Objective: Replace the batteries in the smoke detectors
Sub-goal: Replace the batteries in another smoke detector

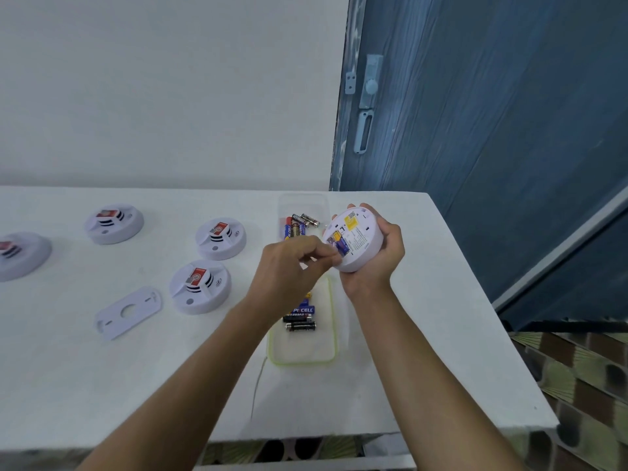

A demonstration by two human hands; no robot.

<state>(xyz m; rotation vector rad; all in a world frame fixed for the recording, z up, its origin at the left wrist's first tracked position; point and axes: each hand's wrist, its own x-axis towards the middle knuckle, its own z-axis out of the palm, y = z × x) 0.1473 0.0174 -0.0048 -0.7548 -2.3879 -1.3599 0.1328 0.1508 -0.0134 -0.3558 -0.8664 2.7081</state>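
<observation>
**Detector in hand, batteries in two trays**

We cup the open smoke detector (356,239) in our right hand (380,256), its fingers wrapped round the white rim, holding it above the counter (136,368) with its labelled back tilted toward us. Our left hand (289,270) reaches across with curled fingers and pinches at a blue battery (341,247) sitting in the detector's compartment.

Two shallow trays lie on the counter beneath our hands. The far tray (321,202), clear and pale, holds a loose cluster of far batteries (299,224), black, blue and red ones, lying at different angles. The near tray (306,351), with a greenish rim, holds the near batteries (300,317), blue and black, lying crosswise at its middle; our left wrist covers part of them, and the tray's near end is bare.

To the left, four closed detectors (221,237) rest face up on the counter, one cut by the frame edge. A flat white mounting plate (129,312) lies just beside the nearest of them.
</observation>
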